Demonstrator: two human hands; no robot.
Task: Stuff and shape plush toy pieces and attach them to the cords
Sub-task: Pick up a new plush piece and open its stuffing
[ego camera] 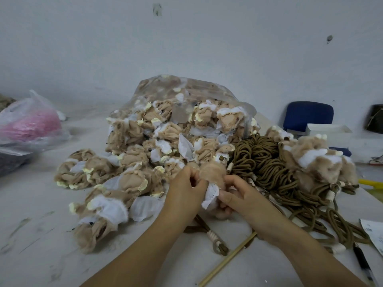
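Observation, head view: both hands work one plush piece [213, 172] held above the table [37, 235], just in front of the heap of unstuffed pieces [143, 154].

Grip: the left hand [185, 191] has its fingers curled in and pinches the left edge of the piece. The right hand [236, 196] pinches the white lining [210, 196] from the opposite side with thumb and fingertips. Neither hand is slack, and both have hold of the same piece.

Orientation: the long axis of the piece runs away from the person, with the tan fuzzy end far and the white lining end near, hanging between the two hands. Whether it is already stuffed cannot be told.

Relation governing the next move: a loose cord [216, 240] with a pale wrapped end lies on the table directly below the grip, between the forearms, touching neither hand. The main cord bundle [259, 160] lies to the right, nearer the right hand. A thin wooden stick [228, 259] lies slantwise, passing under the right forearm.

Judgement: shaping is in hand and attachment is not yet done; the right hand is better placed to reach the stick or the cord
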